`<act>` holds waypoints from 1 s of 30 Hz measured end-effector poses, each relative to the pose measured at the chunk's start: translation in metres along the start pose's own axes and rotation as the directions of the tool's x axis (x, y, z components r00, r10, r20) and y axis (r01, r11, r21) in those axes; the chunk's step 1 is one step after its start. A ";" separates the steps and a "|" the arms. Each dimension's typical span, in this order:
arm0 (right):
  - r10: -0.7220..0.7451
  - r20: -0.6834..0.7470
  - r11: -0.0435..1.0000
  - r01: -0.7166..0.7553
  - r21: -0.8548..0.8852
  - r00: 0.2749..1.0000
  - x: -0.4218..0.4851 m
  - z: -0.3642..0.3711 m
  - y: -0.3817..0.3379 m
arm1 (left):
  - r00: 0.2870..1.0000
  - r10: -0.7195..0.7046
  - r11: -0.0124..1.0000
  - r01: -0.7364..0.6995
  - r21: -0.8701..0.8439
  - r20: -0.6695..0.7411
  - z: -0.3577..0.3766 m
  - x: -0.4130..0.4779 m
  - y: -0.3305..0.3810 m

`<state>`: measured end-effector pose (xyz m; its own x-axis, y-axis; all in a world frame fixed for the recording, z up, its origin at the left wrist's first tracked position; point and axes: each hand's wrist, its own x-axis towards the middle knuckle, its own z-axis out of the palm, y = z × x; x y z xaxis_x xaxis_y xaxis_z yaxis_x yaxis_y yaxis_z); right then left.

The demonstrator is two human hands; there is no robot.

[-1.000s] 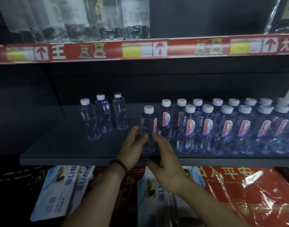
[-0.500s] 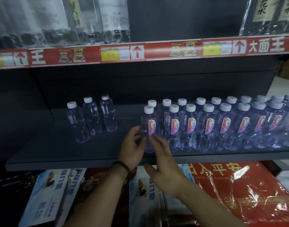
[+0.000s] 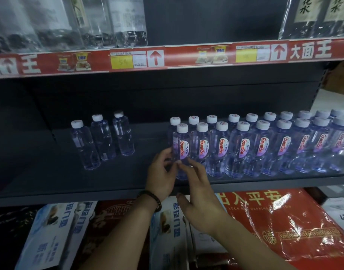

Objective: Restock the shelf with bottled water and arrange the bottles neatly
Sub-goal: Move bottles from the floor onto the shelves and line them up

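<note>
Head cam: both hands were on the front bottle (image 3: 182, 151), left fingers (image 3: 163, 155) and right fingers (image 3: 190, 166) wrapped round its lower half on the shelf (image 3: 108, 184). Rows right of the fingers looked done; three strays (image 3: 103, 139) to their left weren't lined up

Dim light falls on a dark metal shelving unit with a dark back panel (image 3: 206, 98). A red price strip (image 3: 186, 55) runs above the hands. A pale floor (image 3: 331, 102) shows at far right.
</note>
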<state>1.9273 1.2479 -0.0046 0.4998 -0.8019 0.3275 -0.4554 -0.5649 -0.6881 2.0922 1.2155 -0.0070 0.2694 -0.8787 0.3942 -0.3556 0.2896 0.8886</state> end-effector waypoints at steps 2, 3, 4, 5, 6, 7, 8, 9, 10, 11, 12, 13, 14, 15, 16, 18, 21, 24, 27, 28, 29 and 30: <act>-0.002 -0.040 1.000 0.002 0.002 0.999 -0.001 0.001 -0.004 | 1.000 -0.011 1.000 0.011 -0.014 0.015 -0.001 -0.001 0.001; -0.010 -0.076 1.000 0.011 0.012 0.997 0.000 0.001 -0.007 | 1.000 -0.017 0.999 0.018 -0.027 0.025 -0.002 -0.002 0.002; -0.024 -0.115 0.999 0.027 0.027 0.993 0.002 0.003 -0.010 | 1.000 -0.021 0.999 0.022 -0.033 0.023 -0.004 -0.003 0.003; -0.041 -0.151 0.998 0.048 0.045 0.988 0.006 0.005 -0.013 | 1.000 -0.024 0.999 0.024 -0.032 0.004 -0.007 -0.003 0.004; -0.057 -0.179 0.996 0.069 0.059 0.982 0.011 0.009 -0.016 | 0.999 -0.030 0.999 0.029 -0.022 -0.030 -0.013 -0.003 0.005; -0.067 -0.191 0.993 0.083 0.079 0.979 0.017 0.015 -0.019 | 0.997 -0.039 0.999 0.039 -0.011 -0.073 -0.021 -0.003 0.006; -0.065 -0.186 0.991 0.086 0.106 0.980 0.023 0.022 -0.024 | 0.991 -0.047 0.999 0.049 0.010 -0.126 -0.032 -0.002 0.005; -0.047 -0.166 0.987 0.071 0.143 0.985 0.028 0.031 -0.029 | 0.980 -0.044 0.998 0.052 0.036 -0.192 -0.045 0.000 0.002; -0.020 -0.141 0.982 0.046 0.184 0.990 0.034 0.041 -0.033 | 0.964 -0.030 0.997 0.048 0.061 -0.263 -0.061 0.001 -0.002; 0.007 -0.120 0.974 0.020 0.225 0.993 0.041 0.053 -0.036 | 0.941 -0.010 0.995 0.042 0.088 -0.339 -0.078 0.002 -0.006; 0.036 -0.103 0.965 -0.007 0.262 0.994 0.049 0.065 -0.040 | 0.909 0.015 0.991 0.043 0.128 -0.417 -0.096 0.003 -0.011; 0.052 -0.095 0.956 -0.022 0.293 0.994 0.057 0.076 -0.045 | 0.870 0.040 0.984 0.053 0.172 -0.492 -0.114 0.004 -0.015; 0.063 -0.090 0.947 -0.031 0.321 0.994 0.066 0.084 -0.051 | 0.829 0.055 0.976 0.073 0.206 -0.557 -0.132 0.005 -0.018; 0.076 -0.084 0.937 -0.042 0.346 0.994 0.079 0.090 -0.058 | 0.794 0.060 0.972 0.091 0.217 -0.605 -0.147 0.006 -0.022; 0.092 -0.066 0.927 -0.061 0.371 0.994 0.092 0.094 -0.067 | 0.775 0.053 0.973 0.102 0.206 -0.629 -0.159 0.007 -0.024; 0.175 -0.029 0.899 -0.148 0.413 0.984 0.133 0.104 -0.073 | 0.789 0.013 0.982 0.106 0.157 -0.615 -0.172 0.007 -0.035; 0.293 -0.046 0.850 -0.237 0.470 0.955 0.196 0.127 -0.068 | 0.899 -0.052 0.988 0.109 0.105 -0.435 -0.171 0.011 -0.049; 0.342 -0.004 0.810 -0.293 0.507 0.940 0.232 0.141 -0.060 | 0.947 -0.133 0.989 0.146 0.022 -0.292 -0.168 0.024 -0.044; 0.333 0.068 0.803 -0.320 0.503 0.941 0.237 0.134 -0.069 | 0.949 -0.198 0.980 0.184 -0.075 -0.248 -0.170 0.038 -0.047; 0.329 0.085 0.800 -0.325 0.504 0.941 0.239 0.133 -0.071 | 0.951 -0.211 0.977 0.195 -0.091 -0.227 -0.169 0.042 -0.049; 0.312 0.100 0.807 -0.319 0.498 0.945 0.240 0.132 -0.072 | 0.954 -0.225 0.973 0.207 -0.105 -0.201 -0.168 0.045 -0.050; 0.300 0.114 0.807 -0.316 0.500 0.947 0.241 0.133 -0.070 | 0.955 -0.238 0.968 0.219 -0.121 -0.174 -0.165 0.048 -0.051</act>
<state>2.1777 1.1201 0.0362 0.4203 -0.9069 0.0297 -0.1571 -0.1049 -0.9820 2.2713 1.2214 0.0054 0.4981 -0.8423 0.2058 -0.1767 0.1338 0.9751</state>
